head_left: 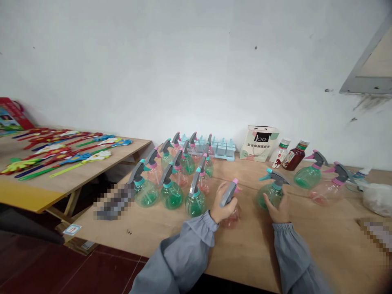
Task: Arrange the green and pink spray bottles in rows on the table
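My left hand [223, 206] is wrapped round the neck of a pink spray bottle [232, 218] with a grey and pink trigger head. To its right, my right hand [279, 207] holds a green spray bottle [263, 196] with a teal collar, its thumb against the near side. Left of my hands stand several upright green and pink spray bottles in rows, the closest a green one [196, 204]. Farther right are another green bottle [308, 176] and a pink bottle [327, 192].
Behind the bottles lies a light blue mould rack [225, 149]. A paper bag [259, 143] and two drink bottles [294, 156] stand by the wall. On the right sits a clear plastic bag [378, 199]. Colourful hand-shaped sticks [79, 158] cover a left table [23, 194].
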`<action>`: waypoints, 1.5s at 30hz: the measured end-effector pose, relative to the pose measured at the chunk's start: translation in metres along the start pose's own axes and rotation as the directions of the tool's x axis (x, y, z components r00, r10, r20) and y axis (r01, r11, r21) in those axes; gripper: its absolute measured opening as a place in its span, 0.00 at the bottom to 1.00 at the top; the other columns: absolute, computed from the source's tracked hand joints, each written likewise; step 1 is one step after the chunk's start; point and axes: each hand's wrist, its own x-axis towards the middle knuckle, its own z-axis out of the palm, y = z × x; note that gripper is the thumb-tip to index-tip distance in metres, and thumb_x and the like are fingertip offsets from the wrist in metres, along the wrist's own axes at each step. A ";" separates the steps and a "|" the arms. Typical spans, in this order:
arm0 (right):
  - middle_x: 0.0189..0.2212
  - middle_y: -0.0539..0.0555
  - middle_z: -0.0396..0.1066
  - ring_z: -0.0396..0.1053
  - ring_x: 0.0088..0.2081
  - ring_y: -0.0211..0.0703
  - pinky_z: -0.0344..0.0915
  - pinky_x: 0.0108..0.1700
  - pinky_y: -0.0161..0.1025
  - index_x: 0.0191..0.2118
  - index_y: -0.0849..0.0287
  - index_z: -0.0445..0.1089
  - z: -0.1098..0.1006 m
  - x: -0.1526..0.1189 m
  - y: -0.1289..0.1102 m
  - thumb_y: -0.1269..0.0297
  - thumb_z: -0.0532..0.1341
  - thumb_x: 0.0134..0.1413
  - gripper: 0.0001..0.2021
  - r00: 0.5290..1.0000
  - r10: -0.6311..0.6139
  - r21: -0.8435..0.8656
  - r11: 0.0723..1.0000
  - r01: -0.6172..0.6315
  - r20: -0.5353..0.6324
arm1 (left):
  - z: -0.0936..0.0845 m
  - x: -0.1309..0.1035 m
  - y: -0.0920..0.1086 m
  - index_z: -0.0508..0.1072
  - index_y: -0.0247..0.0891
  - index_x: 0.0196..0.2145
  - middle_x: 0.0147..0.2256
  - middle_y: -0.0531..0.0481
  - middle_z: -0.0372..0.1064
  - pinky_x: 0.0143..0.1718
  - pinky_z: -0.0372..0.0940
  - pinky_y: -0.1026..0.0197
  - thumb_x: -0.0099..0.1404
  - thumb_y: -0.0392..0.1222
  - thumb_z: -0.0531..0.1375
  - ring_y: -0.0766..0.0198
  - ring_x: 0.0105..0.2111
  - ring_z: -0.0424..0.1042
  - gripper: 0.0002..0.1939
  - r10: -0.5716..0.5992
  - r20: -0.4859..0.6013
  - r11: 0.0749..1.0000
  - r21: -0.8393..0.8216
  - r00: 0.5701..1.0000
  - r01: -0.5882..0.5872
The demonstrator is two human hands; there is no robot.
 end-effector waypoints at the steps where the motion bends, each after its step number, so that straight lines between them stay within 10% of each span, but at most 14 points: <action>1: 0.50 0.69 0.68 0.68 0.51 0.62 0.67 0.52 0.58 0.60 0.66 0.59 0.000 0.000 0.000 0.33 0.58 0.50 0.43 1.000 0.001 0.002 1.000 -0.001 0.000 | 0.002 0.001 -0.001 0.75 0.41 0.36 0.37 0.48 0.77 0.57 0.62 0.48 0.50 0.30 0.55 0.56 0.43 0.74 0.17 0.015 -0.021 0.999 0.041 1.000 -0.015; 10: 0.49 0.70 0.69 0.69 0.50 0.61 0.67 0.51 0.58 0.59 0.68 0.60 0.002 -0.001 0.002 0.33 0.60 0.48 0.44 1.000 0.024 0.029 0.999 -0.023 -0.020 | 0.019 0.003 -0.015 0.69 0.38 0.51 0.32 0.50 0.76 0.54 0.64 0.46 0.53 0.44 0.66 0.53 0.42 0.76 0.28 -0.068 -0.110 0.953 0.286 0.992 0.097; 16: 0.49 0.71 0.68 0.69 0.51 0.62 0.67 0.52 0.59 0.59 0.68 0.61 0.001 0.000 -0.002 0.32 0.59 0.48 0.44 1.000 0.022 0.038 0.999 -0.021 -0.013 | 0.011 -0.032 -0.014 0.54 0.38 0.63 0.59 0.35 0.63 0.60 0.60 0.40 0.44 0.47 0.71 0.44 0.59 0.65 0.51 -0.043 -0.152 0.939 0.330 0.987 0.092; 21: 0.48 0.69 0.69 0.69 0.50 0.62 0.67 0.51 0.59 0.58 0.65 0.61 0.000 0.001 -0.002 0.33 0.60 0.47 0.43 0.998 0.060 0.040 0.997 -0.061 0.031 | 0.015 -0.057 -0.027 0.58 0.39 0.60 0.54 0.38 0.67 0.57 0.63 0.43 0.54 0.41 0.65 0.48 0.56 0.68 0.37 -0.145 -0.080 0.927 0.337 0.986 0.164; 35: 0.48 0.68 0.68 0.69 0.49 0.62 0.67 0.51 0.59 0.58 0.65 0.60 0.000 -0.002 -0.007 0.32 0.58 0.49 0.43 0.999 0.043 0.031 0.999 -0.043 -0.013 | 0.063 0.064 -0.128 0.57 0.31 0.63 0.60 0.29 0.60 0.63 0.56 0.46 0.60 0.46 0.65 0.45 0.63 0.59 0.38 -0.189 -0.485 0.869 0.323 0.854 0.376; 41: 0.48 0.68 0.69 0.69 0.49 0.61 0.68 0.50 0.59 0.59 0.64 0.59 0.001 -0.007 -0.012 0.34 0.59 0.51 0.41 1.000 -0.003 0.049 0.999 0.004 -0.006 | 0.071 0.095 -0.138 0.62 0.43 0.64 0.56 0.34 0.61 0.57 0.60 0.40 0.61 0.51 0.65 0.43 0.58 0.65 0.36 -0.323 -0.636 0.729 0.305 0.701 0.612; 45: 0.48 0.67 0.69 0.69 0.49 0.60 0.68 0.50 0.58 0.60 0.64 0.58 0.003 -0.011 -0.014 0.37 0.60 0.53 0.39 0.999 -0.034 0.049 0.998 0.035 -0.006 | 0.069 0.116 -0.146 0.60 0.42 0.65 0.53 0.34 0.67 0.57 0.61 0.44 0.62 0.49 0.64 0.45 0.57 0.67 0.36 -0.354 -0.618 0.735 0.282 0.703 0.617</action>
